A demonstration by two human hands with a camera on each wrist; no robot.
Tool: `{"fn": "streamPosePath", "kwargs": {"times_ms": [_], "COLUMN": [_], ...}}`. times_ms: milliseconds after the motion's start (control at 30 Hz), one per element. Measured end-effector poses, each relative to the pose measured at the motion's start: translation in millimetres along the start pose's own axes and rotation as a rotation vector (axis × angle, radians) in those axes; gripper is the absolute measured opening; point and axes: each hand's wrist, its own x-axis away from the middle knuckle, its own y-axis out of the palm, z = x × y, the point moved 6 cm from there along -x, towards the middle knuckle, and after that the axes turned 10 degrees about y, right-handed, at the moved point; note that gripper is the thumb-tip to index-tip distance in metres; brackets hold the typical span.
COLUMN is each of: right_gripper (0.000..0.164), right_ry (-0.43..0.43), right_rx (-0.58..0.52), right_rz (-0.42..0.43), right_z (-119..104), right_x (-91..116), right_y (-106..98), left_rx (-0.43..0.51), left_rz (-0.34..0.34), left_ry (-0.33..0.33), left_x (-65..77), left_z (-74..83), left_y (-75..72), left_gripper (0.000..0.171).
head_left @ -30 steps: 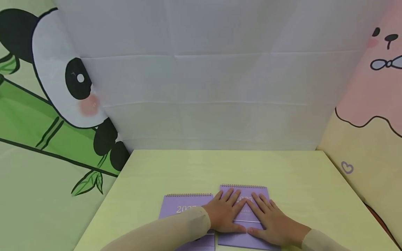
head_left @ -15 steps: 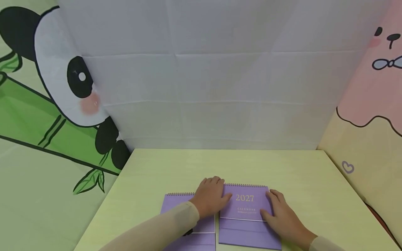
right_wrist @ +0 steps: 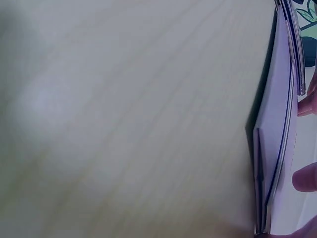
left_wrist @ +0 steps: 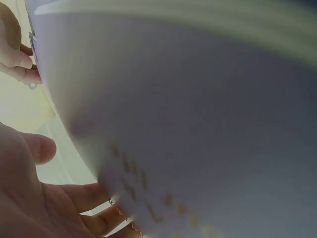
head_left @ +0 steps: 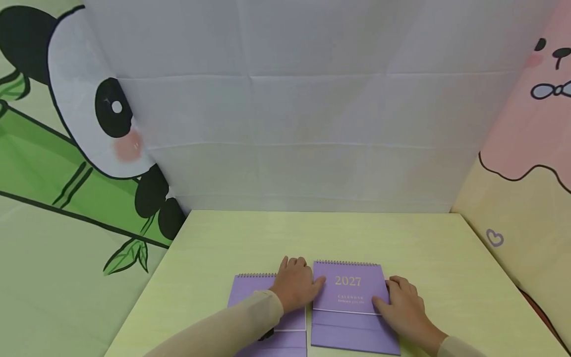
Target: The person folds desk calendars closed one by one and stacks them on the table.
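Two purple spiral-bound desk calendars lie side by side on the table. The right calendar (head_left: 344, 329) shows a gold 2027 and a white band across it. My right hand (head_left: 408, 310) rests along its right edge, thumb over the cover and fingers outside. My left hand (head_left: 294, 285) lies above the left calendar (head_left: 252, 285), its thumb pointing at the right calendar's left edge; whether it touches cannot be told. Left fingers (left_wrist: 89, 198) reach past the spiral with the thumb apart. In the right wrist view the thumb (right_wrist: 306, 177) stands off the calendar's side.
The pale yellow table (head_left: 223, 238) reaches back to a white cloth backdrop (head_left: 312, 148). A panda-printed panel (head_left: 76, 109) stands at left, a pink-and-cream panel (head_left: 522, 144) at right. My left sleeve (head_left: 223, 322) covers part of the left calendar.
Both hands have lifted from flat on the right calendar's cover and parted to its two sides, uncovering the 2027. In the last half second the left hand has drawn slightly nearer.
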Motion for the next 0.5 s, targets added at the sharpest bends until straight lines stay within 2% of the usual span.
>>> {"fn": "streamPosePath", "kwargs": {"times_ms": [200, 500], "right_gripper": [0.069, 0.067], "right_ry": [0.005, 0.048], "right_rx": [-0.039, -0.159], "right_rz": [0.000, 0.018], "right_z": [2, 16], "right_x": [-2, -15], "right_y": [1, 12], "left_rx": [0.051, 0.249], "left_rz": [-0.001, 0.025], "left_ry": [0.005, -0.036], "left_x": [1.2, 1.0], "left_z": [6.1, 9.0], "left_y": [1.2, 4.1], "left_gripper": [0.062, 0.056]}}
